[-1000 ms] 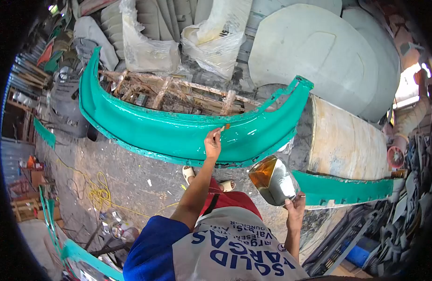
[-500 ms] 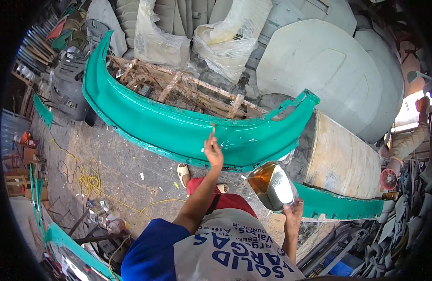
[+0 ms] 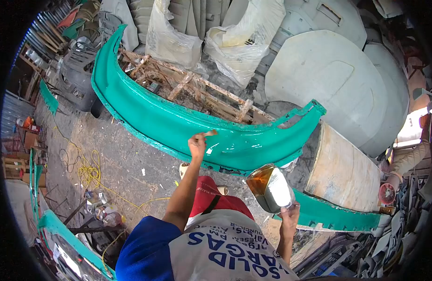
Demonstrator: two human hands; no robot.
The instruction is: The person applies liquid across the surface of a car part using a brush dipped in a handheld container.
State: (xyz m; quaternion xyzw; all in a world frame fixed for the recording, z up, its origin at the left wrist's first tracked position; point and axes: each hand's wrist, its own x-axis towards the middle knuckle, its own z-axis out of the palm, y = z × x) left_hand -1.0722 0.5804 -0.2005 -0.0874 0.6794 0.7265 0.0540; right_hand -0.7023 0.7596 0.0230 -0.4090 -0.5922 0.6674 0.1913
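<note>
A long, glossy green curved panel (image 3: 155, 114), shaped like a car bumper, lies across the middle of the head view. My left hand (image 3: 197, 145) is closed around a small paintbrush (image 3: 210, 133), whose bristle end points right, at the panel's surface; whether it touches, I cannot tell. Wet-looking highlights show on the panel to the right of the brush. My right hand (image 3: 290, 215) grips the near edge of a cut-open container (image 3: 263, 196) with amber liquid inside. This container is tilted, close to the panel's near right edge.
A rusty frame (image 3: 181, 86) stands behind the panel. Large pale moulded shells (image 3: 328, 84) and plastic-wrapped pieces (image 3: 171, 42) lean at the back. Another green piece (image 3: 333, 210) lies at right beside a tan board (image 3: 342, 164). A yellow cord (image 3: 89, 173) crosses the floor at left.
My left hand has moved a little left in view, and the brush has swung from pointing away to pointing right. The container stays in my right hand. The whole view has shifted slightly.
</note>
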